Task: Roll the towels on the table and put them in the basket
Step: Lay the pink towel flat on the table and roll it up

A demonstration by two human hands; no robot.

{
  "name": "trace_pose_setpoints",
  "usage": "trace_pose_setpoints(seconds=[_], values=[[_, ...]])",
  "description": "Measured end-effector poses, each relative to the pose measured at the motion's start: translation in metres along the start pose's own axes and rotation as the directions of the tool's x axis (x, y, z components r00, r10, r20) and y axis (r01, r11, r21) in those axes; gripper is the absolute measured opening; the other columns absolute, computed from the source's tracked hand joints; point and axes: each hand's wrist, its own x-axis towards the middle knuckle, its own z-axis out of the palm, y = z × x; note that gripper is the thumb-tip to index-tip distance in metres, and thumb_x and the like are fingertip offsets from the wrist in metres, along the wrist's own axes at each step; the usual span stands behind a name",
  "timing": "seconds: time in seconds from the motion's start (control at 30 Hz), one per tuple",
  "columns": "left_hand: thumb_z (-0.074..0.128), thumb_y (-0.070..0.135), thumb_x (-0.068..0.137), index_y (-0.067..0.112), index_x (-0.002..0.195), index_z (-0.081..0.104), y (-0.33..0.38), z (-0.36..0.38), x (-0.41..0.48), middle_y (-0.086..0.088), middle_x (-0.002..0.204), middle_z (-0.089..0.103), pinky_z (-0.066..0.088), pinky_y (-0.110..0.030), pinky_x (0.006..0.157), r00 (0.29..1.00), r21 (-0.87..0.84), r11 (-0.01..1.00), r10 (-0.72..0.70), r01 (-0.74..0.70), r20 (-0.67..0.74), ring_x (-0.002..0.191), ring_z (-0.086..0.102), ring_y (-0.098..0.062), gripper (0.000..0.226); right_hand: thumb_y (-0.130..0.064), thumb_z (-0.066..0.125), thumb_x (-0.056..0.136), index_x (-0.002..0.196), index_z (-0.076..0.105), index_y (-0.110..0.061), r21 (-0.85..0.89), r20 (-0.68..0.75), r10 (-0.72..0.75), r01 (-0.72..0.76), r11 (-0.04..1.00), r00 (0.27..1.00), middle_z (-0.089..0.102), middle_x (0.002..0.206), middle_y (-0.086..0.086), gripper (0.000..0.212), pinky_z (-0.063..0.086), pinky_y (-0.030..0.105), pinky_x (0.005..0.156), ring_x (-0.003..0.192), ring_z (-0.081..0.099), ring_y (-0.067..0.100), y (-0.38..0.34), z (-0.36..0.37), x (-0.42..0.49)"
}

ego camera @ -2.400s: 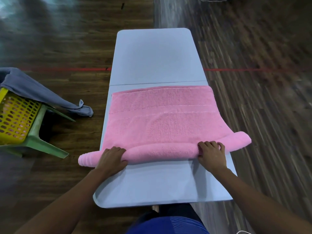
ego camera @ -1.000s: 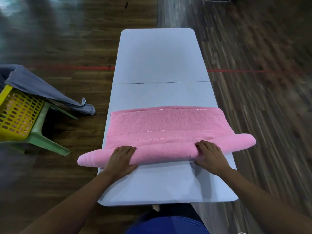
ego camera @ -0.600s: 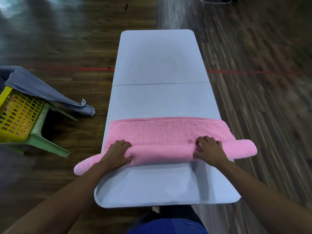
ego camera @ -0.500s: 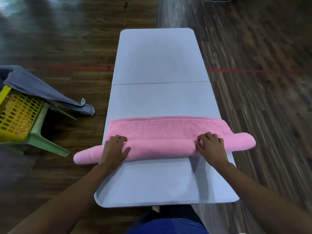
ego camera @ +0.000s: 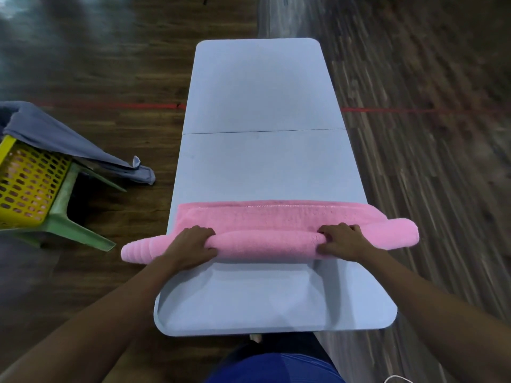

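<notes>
Far left: yellow basket [ego camera: 27, 183] sat on a green stool [ego camera: 72, 217] beside the table [ego camera: 262, 106], with a grey cloth [ego camera: 69, 142] draped over it. Our left hand [ego camera: 190, 246] had its fingers curled over the pink towel [ego camera: 265, 230] roll. The roll lay across the table's near part, both ends overhanging, with a narrow strip unrolled beyond. Our right hand [ego camera: 341, 241] gripped the roll likewise.

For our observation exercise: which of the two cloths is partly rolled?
The pink towel on the table, gripped by the left hand and right hand; the grey cloth hangs loose over the yellow basket.
</notes>
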Motion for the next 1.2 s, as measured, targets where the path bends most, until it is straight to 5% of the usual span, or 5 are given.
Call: trace_pose_setpoints(seconds=[0.13, 0.3, 0.5, 0.73, 1.2], values=[[0.050, 0.053, 0.067, 0.018, 0.100, 0.069, -0.008, -0.015, 0.010, 0.005, 0.093, 0.066, 0.042, -0.027, 0.072, 0.980, -0.181, 0.980, -0.048, 0.083, 0.193, 0.084, 0.058, -0.015, 0.052, -0.052, 0.058, 0.068, 0.116, 0.052, -0.029, 0.075, -0.057, 0.078, -0.074, 0.994, 0.995, 0.058, 0.107, -0.003, 0.054, 0.027, 0.039, 0.089, 0.103, 0.048, 0.023, 0.004, -0.002, 0.005], [0.063, 0.040, 0.081, 0.016, 0.103, 0.067, -0.016, -0.005, 0.022, -0.006, 0.098, 0.065, 0.045, -0.040, 0.083, 0.965, -0.067, 0.990, -0.137, 0.125, -0.222, 0.094, 0.057, -0.028, 0.034, -0.054, 0.040, 0.085, 0.101, 0.061, -0.022, 0.049, -0.505, 0.007, 0.021, 0.999, 0.863, 0.060, 0.105, -0.001, 0.042, 0.035, 0.041, 0.088, 0.101, 0.053, 0.027, 0.000, 0.009, 0.008], [0.053, 0.059, 0.073, 0.010, 0.116, 0.062, -0.012, 0.009, 0.006, -0.010, 0.112, 0.066, 0.049, -0.041, 0.084, 0.987, 0.215, 0.972, 0.118, -0.092, -0.111, 0.098, 0.062, -0.031, 0.067, -0.042, 0.075, 0.073, 0.129, 0.053, -0.025, -0.079, -0.378, -0.147, 0.126, 0.989, 0.914, 0.057, 0.126, -0.004, 0.063, 0.025, 0.037, 0.104, 0.122, 0.050, 0.024, 0.014, 0.027, 0.005], [0.047, 0.056, 0.066, 0.015, 0.113, 0.054, -0.003, -0.018, 0.022, -0.008, 0.097, 0.068, 0.043, -0.036, 0.075, 0.998, -0.020, 0.998, -0.059, 0.059, -0.018, 0.088, 0.061, -0.030, 0.063, -0.060, 0.042, 0.062, 0.114, 0.043, -0.027, 0.112, -0.080, 0.011, -0.002, 0.994, 0.997, 0.060, 0.090, -0.003, 0.061, 0.025, 0.037, 0.101, 0.097, 0.053, 0.020, 0.000, -0.007, 0.020], [0.058, 0.058, 0.084, 0.021, 0.137, 0.042, -0.069, -0.012, 0.016, -0.012, 0.124, 0.060, 0.043, -0.054, 0.095, 0.988, 0.254, 0.955, -0.147, 0.151, -0.034, 0.109, 0.056, -0.035, 0.067, -0.075, 0.043, 0.071, 0.137, 0.038, -0.034, -0.224, -0.182, 0.027, -0.068, 0.972, 0.983, 0.055, 0.123, -0.001, 0.078, 0.035, 0.045, 0.095, 0.114, 0.052, 0.027, 0.039, 0.000, 0.019]])
